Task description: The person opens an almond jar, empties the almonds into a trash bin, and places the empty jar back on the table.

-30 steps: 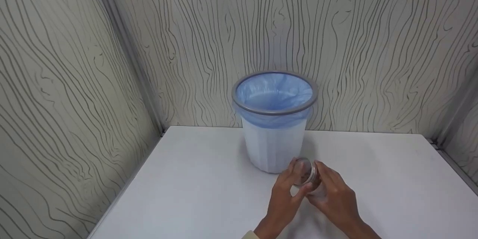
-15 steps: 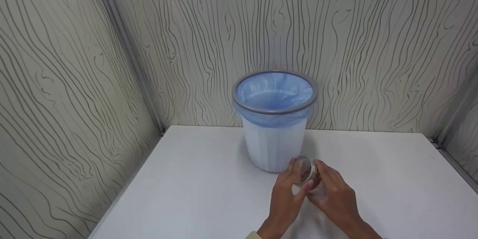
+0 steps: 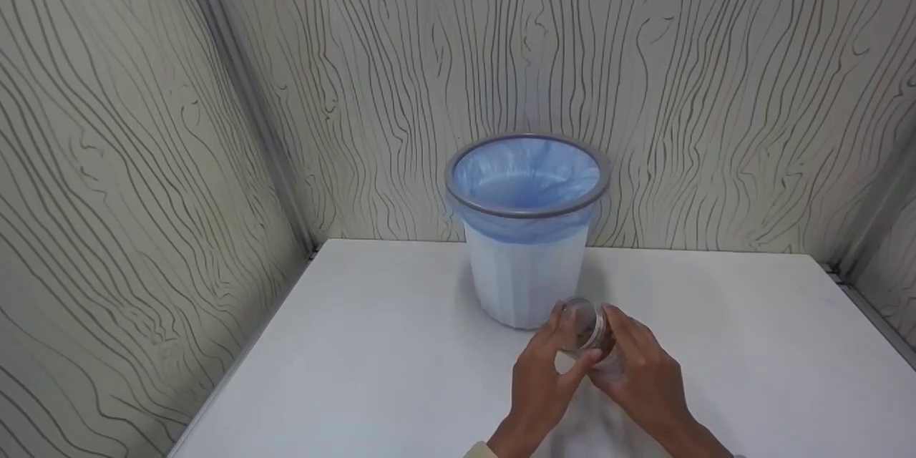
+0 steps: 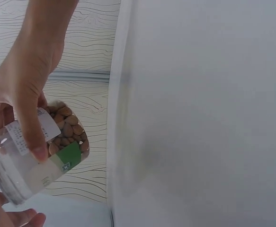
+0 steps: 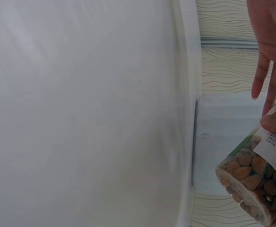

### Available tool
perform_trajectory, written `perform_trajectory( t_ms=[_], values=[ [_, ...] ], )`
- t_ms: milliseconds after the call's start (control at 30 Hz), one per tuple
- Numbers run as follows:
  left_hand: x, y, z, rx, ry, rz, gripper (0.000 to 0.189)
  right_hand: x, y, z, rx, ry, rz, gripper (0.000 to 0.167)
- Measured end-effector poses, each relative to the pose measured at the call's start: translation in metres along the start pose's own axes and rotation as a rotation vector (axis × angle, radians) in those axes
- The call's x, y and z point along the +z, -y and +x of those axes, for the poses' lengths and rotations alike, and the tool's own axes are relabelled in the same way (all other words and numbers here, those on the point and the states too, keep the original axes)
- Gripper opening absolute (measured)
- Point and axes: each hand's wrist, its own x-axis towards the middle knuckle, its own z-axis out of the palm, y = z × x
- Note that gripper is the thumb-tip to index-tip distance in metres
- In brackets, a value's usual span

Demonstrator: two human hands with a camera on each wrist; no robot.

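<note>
Both hands are on a clear jar [image 3: 608,348], tilted in front of the bin. My right hand [image 3: 647,379] grips the jar's body, its thumb across the white sticker [image 4: 48,125] in the left wrist view. My left hand [image 3: 542,377] holds the clear lid [image 3: 585,318] end, thumb and fingers on either side of its edge. Brown almonds [image 4: 67,126] fill the bottom part of the jar, beside a green label [image 4: 70,156]. In the right wrist view the jar's base with almonds [image 5: 250,174] shows, and the left hand's fingers [image 5: 262,78] reach the lid end.
Behind the jar stands a white bin [image 3: 528,279] with a grey rim [image 3: 528,214] and a blue bag [image 3: 522,232] lining it. It rests on a white table [image 3: 372,336]. Wood-patterned panels [image 3: 401,86] rise behind the table and at its sides.
</note>
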Motion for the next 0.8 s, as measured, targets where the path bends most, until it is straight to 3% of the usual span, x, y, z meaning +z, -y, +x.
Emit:
perform_trajectory(
  t_ms=[333, 800],
  values=[
    [-0.002, 0.015, 0.004, 0.106, -0.052, 0.005, 0.066, -0.002, 0.001, 0.002, -0.019, 0.013, -0.015, 0.098],
    [-0.002, 0.028, 0.005, 0.188, 0.034, -0.111, 0.067, -0.002, 0.003, -0.001, -0.006, 0.024, -0.009, 0.096]
  ],
)
